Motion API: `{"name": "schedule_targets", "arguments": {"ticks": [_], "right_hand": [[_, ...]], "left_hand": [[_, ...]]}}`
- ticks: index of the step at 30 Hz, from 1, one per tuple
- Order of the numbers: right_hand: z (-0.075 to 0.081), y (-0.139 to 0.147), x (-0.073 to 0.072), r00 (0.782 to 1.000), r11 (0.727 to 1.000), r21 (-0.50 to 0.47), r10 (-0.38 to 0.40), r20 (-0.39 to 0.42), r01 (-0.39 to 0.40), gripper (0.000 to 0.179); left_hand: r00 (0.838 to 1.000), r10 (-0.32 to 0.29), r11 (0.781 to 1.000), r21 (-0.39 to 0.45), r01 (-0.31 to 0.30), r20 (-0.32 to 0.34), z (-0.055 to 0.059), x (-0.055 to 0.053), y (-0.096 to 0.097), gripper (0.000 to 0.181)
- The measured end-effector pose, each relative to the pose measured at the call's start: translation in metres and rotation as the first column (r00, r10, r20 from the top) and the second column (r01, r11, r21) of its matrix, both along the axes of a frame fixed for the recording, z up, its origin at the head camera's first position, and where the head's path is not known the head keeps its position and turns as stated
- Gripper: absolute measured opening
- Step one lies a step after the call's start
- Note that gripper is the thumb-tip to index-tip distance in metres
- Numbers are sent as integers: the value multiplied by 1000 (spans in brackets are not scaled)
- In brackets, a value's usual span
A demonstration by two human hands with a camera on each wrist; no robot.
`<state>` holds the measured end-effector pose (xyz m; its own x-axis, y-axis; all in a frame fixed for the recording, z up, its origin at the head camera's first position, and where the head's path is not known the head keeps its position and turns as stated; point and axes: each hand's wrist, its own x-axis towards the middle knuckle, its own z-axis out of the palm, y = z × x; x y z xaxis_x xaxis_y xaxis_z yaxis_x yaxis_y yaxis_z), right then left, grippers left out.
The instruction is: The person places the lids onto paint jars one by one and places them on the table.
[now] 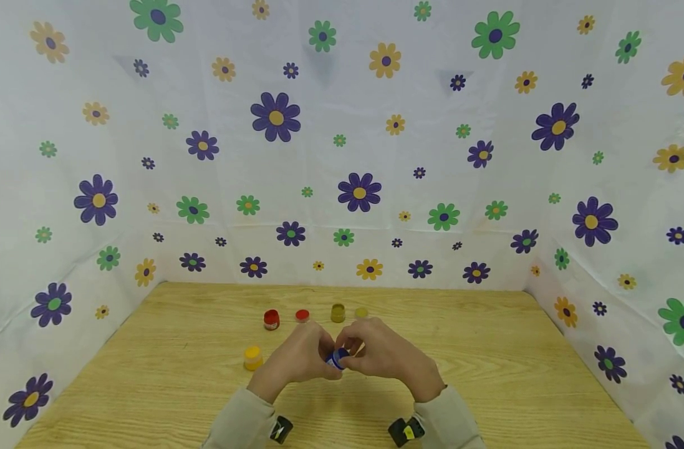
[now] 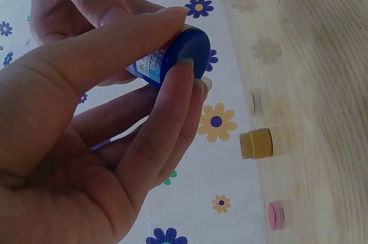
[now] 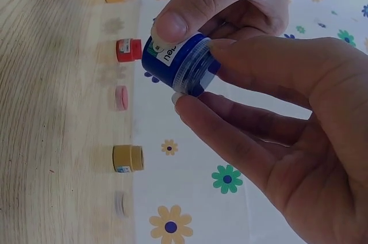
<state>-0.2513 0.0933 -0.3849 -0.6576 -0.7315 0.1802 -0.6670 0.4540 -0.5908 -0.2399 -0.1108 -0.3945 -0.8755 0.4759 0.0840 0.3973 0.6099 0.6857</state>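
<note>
Blue paint jar (image 3: 161, 69), at the head view's lower centre, is pinched: body by the left hand (image 1: 301, 354), clear cap (image 3: 197, 74) by the right hand (image 1: 380, 350). Light, rigid, slightly slick handling is expected; cap ridges are probably best gripped.

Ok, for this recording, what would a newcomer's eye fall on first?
Probably the bold flower-patterned sheeting behind and to both sides of the wooden table. Next, the blue jar, held by the left hand and right hand over the table. Then the small red jar and ochre jar farther back on it.
</note>
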Motion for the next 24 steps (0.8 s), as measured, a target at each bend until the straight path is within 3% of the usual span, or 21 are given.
{"name": "schedule_targets", "arguments": {"ticks": [8, 24], "right_hand": [[2, 1, 3, 1000, 1000, 1, -17, -9, 17, 26], [0, 0, 2, 998, 997, -56, 60, 25, -59, 22]], "left_hand": [[1000, 6, 1000, -5, -6, -7, -1, 1, 0, 18], [1000, -2, 1000, 1, 2, 4, 0, -1, -1, 16]]}}
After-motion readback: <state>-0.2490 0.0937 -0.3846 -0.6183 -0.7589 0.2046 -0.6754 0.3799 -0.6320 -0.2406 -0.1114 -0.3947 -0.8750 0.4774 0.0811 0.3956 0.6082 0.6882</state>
